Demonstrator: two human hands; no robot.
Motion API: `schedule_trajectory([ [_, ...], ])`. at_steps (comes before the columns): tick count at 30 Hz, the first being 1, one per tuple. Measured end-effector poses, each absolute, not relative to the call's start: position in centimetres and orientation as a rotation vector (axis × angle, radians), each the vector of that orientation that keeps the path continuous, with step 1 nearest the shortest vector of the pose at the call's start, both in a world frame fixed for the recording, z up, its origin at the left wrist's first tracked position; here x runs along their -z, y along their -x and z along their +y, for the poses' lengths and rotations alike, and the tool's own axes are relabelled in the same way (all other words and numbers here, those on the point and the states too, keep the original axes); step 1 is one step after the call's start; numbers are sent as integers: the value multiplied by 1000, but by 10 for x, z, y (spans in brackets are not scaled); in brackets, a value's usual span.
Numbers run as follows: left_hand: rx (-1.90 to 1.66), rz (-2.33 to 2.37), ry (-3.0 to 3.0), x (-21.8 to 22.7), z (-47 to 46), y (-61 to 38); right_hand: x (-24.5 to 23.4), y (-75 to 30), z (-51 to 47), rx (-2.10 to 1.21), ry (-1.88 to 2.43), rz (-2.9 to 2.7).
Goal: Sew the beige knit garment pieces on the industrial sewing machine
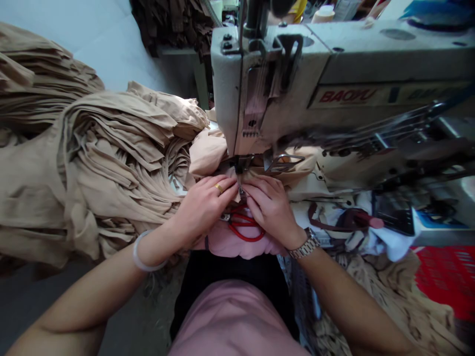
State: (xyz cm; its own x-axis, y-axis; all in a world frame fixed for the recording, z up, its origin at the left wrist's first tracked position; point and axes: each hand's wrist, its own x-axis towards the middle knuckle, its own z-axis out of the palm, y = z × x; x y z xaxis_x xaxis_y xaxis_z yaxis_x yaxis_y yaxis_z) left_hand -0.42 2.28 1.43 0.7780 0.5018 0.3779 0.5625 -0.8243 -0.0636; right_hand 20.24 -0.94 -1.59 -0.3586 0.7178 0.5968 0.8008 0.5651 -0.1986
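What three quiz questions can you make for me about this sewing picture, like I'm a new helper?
1. What brand word is printed on the sewing machine?
2. True or false: the right hand wears a gold ring.
3. What colour are the handles of the scissors near the hands? A) blue B) red C) green

Key:
1. BAOYU
2. False: the gold ring is on the left hand.
3. B
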Motion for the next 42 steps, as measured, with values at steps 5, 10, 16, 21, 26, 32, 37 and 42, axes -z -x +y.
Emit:
schedule_trajectory([
  [5, 593, -731, 2808, -15, 26, 10, 15, -202, -8, 130, 1128, -2104],
  [10, 612, -796, 2776, -12, 27, 5, 12, -197, -5, 160, 1179, -2126],
  [16, 630, -879, 2744, -8, 34, -1, 11, -196, 2, 131, 1255, -2155],
  [21, 637, -908, 2768, -9, 39, -3, 10, -199, 9, 51, 1299, -2166],
  [26, 664, -903, 2805, -9, 41, -1, 7, -204, 17, 36, 1257, -2183],
  [32, 700, -917, 2795, -7, 40, 0, 6, -205, 26, 41, 1286, -2248],
  [37, 707, -910, 2766, -6, 37, -3, 11, -204, 23, 90, 1276, -2198],
  [42, 680, -940, 2774, -5, 34, -4, 10, -207, 14, 139, 1261, -2253],
])
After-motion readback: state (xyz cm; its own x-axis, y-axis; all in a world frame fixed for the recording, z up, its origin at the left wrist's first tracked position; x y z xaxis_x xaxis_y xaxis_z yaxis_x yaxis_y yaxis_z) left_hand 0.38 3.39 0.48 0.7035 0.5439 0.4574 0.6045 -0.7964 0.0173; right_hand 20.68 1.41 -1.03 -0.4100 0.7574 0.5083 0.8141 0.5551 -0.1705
